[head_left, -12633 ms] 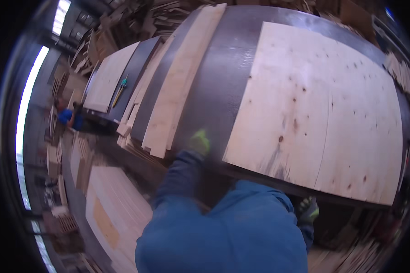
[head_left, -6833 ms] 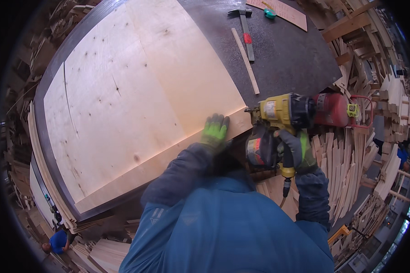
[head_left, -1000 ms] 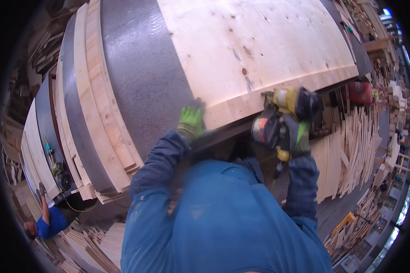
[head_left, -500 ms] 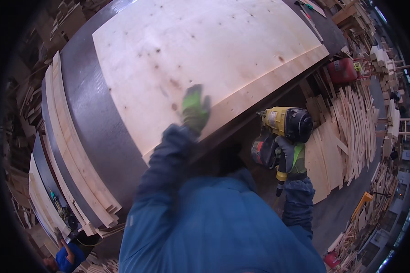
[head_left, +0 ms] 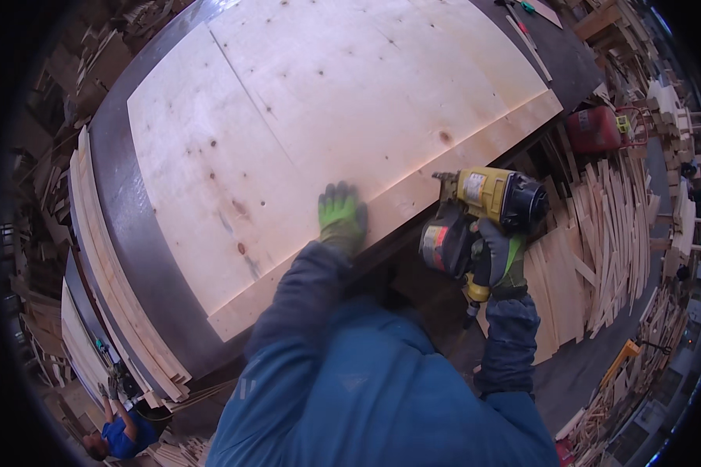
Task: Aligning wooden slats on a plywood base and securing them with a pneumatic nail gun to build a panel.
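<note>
My left hand (head_left: 342,216), in a green and grey work glove, lies flat with its fingers stretched on the near part of a large pale plywood sheet (head_left: 327,101). A wooden strip (head_left: 413,179) runs along the sheet's near edge, under the heel of that hand. My right hand (head_left: 500,255), gloved alike, is wrapped round the handle of a yellow and black pneumatic nail gun (head_left: 491,194). The gun's nose points left, over the strip near the table's edge; whether it touches the wood I cannot tell. A round magazine (head_left: 444,245) hangs below the gun's nose.
The dark tabletop (head_left: 167,233) carries long wooden boards (head_left: 117,257) along its left. A red tank (head_left: 592,130) stands at the right, beside heaped wooden slats (head_left: 611,233). Hand tools (head_left: 526,31) lie at the far right. Another person (head_left: 121,430) works at the lower left.
The plywood and its strip have shifted toward the lower left, showing a seam line. My left hand has come down flat near the edge. The nail gun has moved slightly up, closer to the strip.
</note>
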Available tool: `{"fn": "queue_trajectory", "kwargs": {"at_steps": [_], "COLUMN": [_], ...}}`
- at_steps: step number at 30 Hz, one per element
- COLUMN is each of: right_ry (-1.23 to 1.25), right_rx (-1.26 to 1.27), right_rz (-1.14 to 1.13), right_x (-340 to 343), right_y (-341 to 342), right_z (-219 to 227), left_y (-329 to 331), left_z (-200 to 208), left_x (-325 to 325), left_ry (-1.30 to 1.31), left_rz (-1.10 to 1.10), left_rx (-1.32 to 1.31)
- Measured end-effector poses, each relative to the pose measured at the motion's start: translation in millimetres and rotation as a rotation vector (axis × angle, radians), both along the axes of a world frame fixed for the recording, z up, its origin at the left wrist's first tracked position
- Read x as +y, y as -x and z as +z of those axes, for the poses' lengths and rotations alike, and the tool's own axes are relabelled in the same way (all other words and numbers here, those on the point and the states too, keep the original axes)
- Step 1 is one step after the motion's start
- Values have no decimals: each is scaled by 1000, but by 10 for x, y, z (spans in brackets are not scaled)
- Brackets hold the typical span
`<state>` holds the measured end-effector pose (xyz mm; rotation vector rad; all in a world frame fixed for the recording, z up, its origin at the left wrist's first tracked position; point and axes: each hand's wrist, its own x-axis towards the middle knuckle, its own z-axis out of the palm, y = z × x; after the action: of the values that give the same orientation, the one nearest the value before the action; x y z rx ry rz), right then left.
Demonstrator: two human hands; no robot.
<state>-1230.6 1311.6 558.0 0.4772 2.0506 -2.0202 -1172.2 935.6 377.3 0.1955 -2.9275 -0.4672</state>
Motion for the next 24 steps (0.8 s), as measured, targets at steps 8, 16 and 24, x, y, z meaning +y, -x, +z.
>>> {"fn": "queue_trajectory", "kwargs": {"at_steps": [8,16,24], "right_ry": [-77,-69,-100], "right_rx": [-114,-124,-104], "right_rz": [9,-99,-75], "right_x": [1361,2650,4135], "right_y": [1861,4021,5108], "right_z": [-111,-359,179], "left_y": [710,1256,1622], "left_z": [-3,4,105], "left_x": [489,748,1151], "left_ry": [-13,2,67], "left_rz": [17,13,13], "left_rx": [-32,-130,-206]}}
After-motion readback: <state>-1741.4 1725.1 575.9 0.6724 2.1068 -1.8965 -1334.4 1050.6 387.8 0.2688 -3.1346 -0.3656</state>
